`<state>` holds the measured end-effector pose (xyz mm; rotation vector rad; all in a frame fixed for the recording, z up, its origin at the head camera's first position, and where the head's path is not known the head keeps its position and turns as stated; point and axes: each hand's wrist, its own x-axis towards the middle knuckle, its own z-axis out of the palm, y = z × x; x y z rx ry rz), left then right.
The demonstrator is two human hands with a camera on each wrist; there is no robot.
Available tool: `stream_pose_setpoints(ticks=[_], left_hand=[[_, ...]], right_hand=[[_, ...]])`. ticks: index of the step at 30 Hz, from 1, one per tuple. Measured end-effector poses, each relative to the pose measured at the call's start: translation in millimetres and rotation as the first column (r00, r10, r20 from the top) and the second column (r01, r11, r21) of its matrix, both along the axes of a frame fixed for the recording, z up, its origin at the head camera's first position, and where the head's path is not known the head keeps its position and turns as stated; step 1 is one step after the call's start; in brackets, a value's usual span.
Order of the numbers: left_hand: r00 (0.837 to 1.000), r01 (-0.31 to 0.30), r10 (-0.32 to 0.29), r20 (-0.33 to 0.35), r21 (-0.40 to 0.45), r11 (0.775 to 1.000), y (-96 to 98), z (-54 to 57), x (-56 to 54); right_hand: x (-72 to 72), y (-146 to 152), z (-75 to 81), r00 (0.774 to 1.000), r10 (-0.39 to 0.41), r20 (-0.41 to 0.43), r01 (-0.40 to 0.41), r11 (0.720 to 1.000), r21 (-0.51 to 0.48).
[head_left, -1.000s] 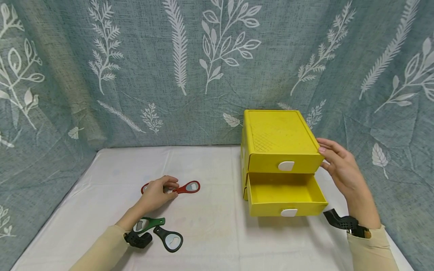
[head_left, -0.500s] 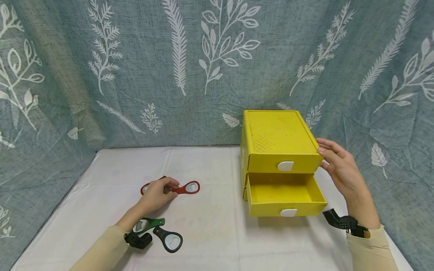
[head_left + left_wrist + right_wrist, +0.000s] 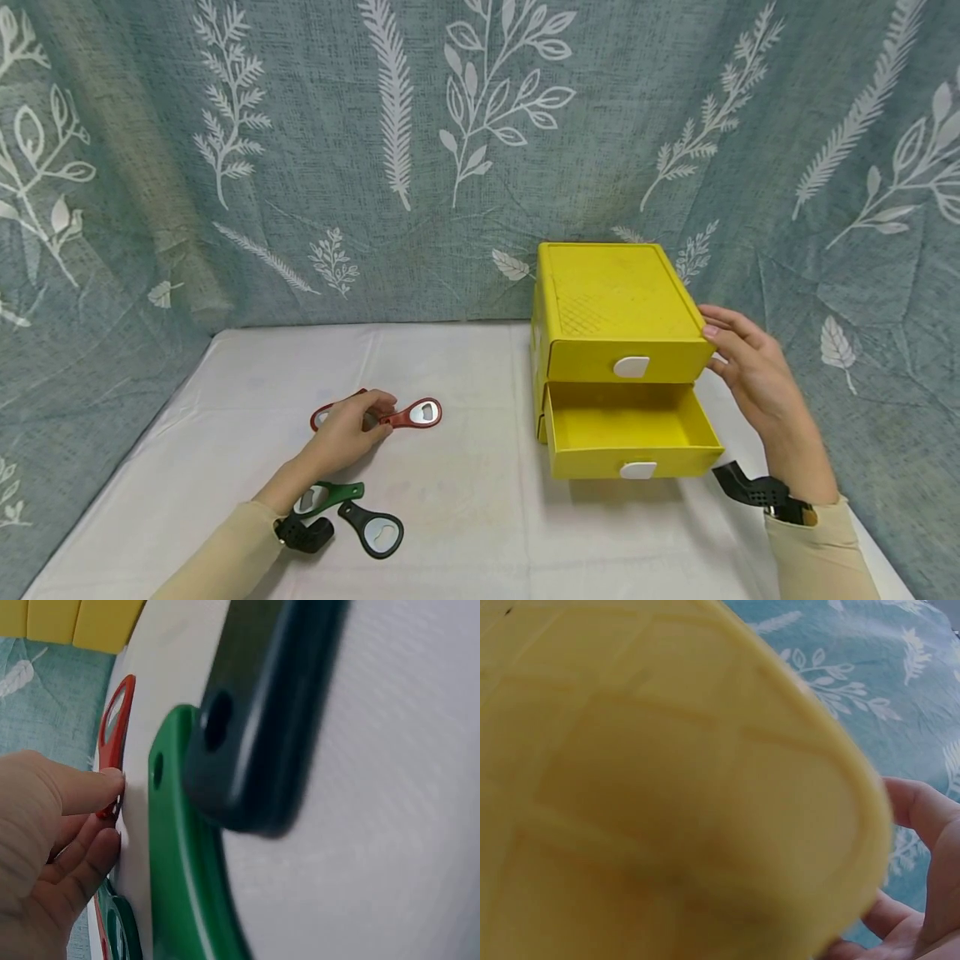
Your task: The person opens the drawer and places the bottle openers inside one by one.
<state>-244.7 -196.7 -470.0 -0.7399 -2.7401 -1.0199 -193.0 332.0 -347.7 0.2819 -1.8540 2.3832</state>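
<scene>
My left hand (image 3: 347, 435) pinches the handle of a red bottle opener (image 3: 424, 412) between thumb and fingertips, close over the white cloth. In the left wrist view, the red opener's ring end points away from the fingers (image 3: 90, 859). A second red opener (image 3: 318, 418) lies partly hidden behind that hand. Below the wrist are a green bottle opener (image 3: 330, 495) and a black bottle opener (image 3: 378, 533); another green opener (image 3: 124, 926) shows under the fingers in the left wrist view. My right hand (image 3: 759, 375) rests with extended fingers against the right side of the yellow drawer cabinet (image 3: 618, 287).
The cabinet's lower drawer (image 3: 630, 425) is pulled out with nothing in it; the upper drawer (image 3: 585, 362) is closed. Both have white pull tabs. A white cloth (image 3: 465, 517) covers the table, and a leaf-patterned blue-green curtain (image 3: 420, 275) hangs behind.
Both hands hold nearly the same places. The pinched red opener's metal insert catches more light now, its ring end shifted very slightly.
</scene>
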Motion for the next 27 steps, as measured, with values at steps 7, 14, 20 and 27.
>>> stream_pose_setpoints(ticks=[7, 14, 20, 27], left_hand=[[1.0, 0.002, -0.002, -0.01, 0.008, 1.0, -2.2, 1.1, -0.8], [1.0, -0.008, 0.008, -0.009, -0.058, 0.998, -2.4, 5.4, 3.7], [0.999, 0.016, -0.012, 0.043, -0.091, 0.996, -0.2, 7.6, 7.8], [0.997, 0.062, -0.061, 0.055, -0.01, 0.998, -0.9, 6.5, 9.1]], right_hand=[[-1.0, -0.2, 0.2, 1.0, -0.004, 0.007, 0.004, 1.0, -0.008], [-0.6, -0.9, 0.3, 1.0, -0.011, 0.011, 0.011, 1.0, 0.008], [-0.3, -0.8, 0.1, 1.0, -0.013, 0.01, 0.013, 1.0, 0.013], [-0.3, -1.8, -0.4, 1.0, -0.023, 0.018, 0.022, 1.0, 0.021]])
